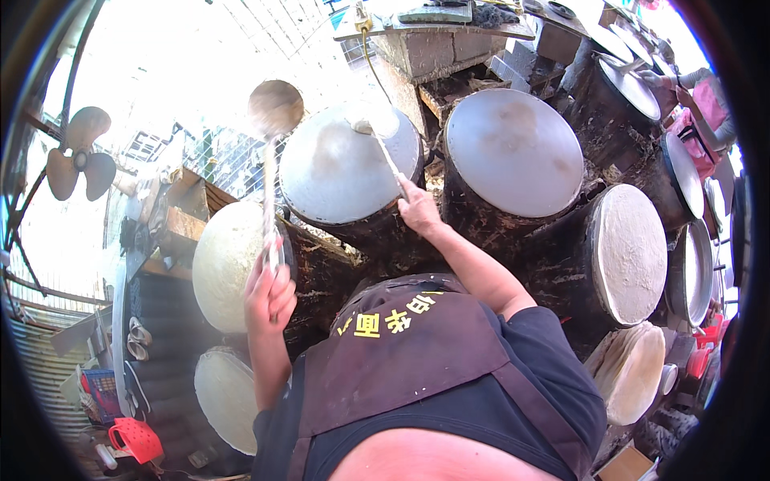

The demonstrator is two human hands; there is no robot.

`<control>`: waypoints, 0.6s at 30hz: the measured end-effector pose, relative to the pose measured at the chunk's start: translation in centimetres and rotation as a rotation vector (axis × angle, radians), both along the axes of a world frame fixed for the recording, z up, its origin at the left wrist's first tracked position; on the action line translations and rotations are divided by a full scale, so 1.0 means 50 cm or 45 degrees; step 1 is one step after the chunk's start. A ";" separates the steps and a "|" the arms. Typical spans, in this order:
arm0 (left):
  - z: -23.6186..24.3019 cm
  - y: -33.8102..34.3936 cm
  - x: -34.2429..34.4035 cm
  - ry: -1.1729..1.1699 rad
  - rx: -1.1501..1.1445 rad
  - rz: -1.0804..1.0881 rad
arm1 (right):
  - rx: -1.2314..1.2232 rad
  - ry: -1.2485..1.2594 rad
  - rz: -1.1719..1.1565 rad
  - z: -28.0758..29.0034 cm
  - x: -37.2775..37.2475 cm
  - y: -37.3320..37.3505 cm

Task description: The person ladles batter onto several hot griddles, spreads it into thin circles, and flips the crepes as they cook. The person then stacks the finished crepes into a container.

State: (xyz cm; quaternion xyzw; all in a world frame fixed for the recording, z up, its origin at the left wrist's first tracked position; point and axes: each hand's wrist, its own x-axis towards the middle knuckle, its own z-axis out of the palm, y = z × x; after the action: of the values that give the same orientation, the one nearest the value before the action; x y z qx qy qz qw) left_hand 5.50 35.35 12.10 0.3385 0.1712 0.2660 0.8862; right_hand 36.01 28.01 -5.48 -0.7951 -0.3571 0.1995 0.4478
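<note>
My left hand (pixel 271 290) is closed around the handle of a ladle (pixel 275 107). Its round brownish bowl is raised and smeared by motion. My right hand (pixel 419 210) grips a stick-like tool (pixel 388 158) with a pale head, which lies over a grey round griddle (pixel 321 180) ahead of me. Glare and blur hide what kind of head it is. That griddle tops a dark, crusted drum and has a brownish patch. To its right stands a second grey griddle (pixel 513 152), faintly browned. Left of these, a griddle bears a pale sheet of batter (pixel 228 268), partly behind my left hand.
More drums ring me: one with a pale batter sheet (pixel 631 256) at right, one with a lifted, folded sheet (pixel 630 373), another sheet (pixel 226 401) at lower left. A fan (pixel 80 160) and red basket (pixel 136 439) are left. Another person (pixel 710 120) works at far right.
</note>
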 end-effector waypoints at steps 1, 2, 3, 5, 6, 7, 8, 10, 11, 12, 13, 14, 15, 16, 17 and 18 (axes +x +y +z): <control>0.007 -0.006 -0.045 -0.002 -0.011 0.007 | 0.059 -0.050 0.006 -0.005 0.015 -0.008; 0.008 -0.010 -0.099 -0.076 -0.068 0.012 | -0.017 0.003 -0.047 0.024 0.017 -0.020; 0.006 -0.016 -0.140 -0.154 -0.132 0.003 | 0.013 -0.053 -0.147 -0.005 0.029 -0.019; 0.019 -0.039 -0.187 -0.172 -0.091 0.093 | 0.119 -0.133 -0.225 -0.021 0.028 -0.005; 0.029 -0.048 -0.201 -0.174 -0.064 0.140 | -0.091 -0.038 -0.166 0.000 0.019 0.021; 0.033 -0.053 -0.207 -0.192 -0.068 0.163 | -0.163 -0.050 -0.150 0.003 0.005 0.054; 0.037 -0.062 -0.207 -0.209 -0.073 0.184 | -0.236 -0.060 -0.137 0.002 -0.006 0.081; 0.040 -0.076 -0.214 -0.235 -0.064 0.233 | -0.267 -0.181 -0.083 0.011 -0.011 0.120; 0.040 -0.082 -0.219 -0.242 -0.055 0.254 | -0.284 -0.240 -0.058 0.013 -0.007 0.133; 0.039 -0.083 -0.227 -0.248 -0.044 0.273 | -0.251 -0.192 -0.040 0.006 0.019 0.134; 0.037 -0.086 -0.242 -0.277 -0.022 0.256 | -0.216 -0.191 -0.044 0.019 0.036 0.124; 0.035 -0.089 -0.255 -0.306 -0.001 0.239 | -0.182 -0.190 -0.048 0.032 0.049 0.113; 0.030 -0.087 -0.263 -0.334 0.014 0.208 | -0.160 -0.200 -0.187 0.016 0.058 0.106; 0.026 -0.081 -0.268 -0.339 0.021 0.185 | -0.116 -0.338 -0.211 0.003 0.067 0.102; 0.022 -0.076 -0.273 -0.344 0.028 0.162 | -0.208 -0.320 -0.180 -0.009 0.067 0.118; 0.021 -0.068 -0.279 -0.342 0.032 0.134 | -0.304 -0.295 -0.154 -0.014 0.052 0.136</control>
State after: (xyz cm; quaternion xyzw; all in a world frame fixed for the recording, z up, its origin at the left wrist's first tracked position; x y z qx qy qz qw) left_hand -8.44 31.94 13.16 0.3015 0.0653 0.3570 0.8817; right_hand 38.62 34.83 -6.18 -0.8804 -0.3314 0.1202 0.3172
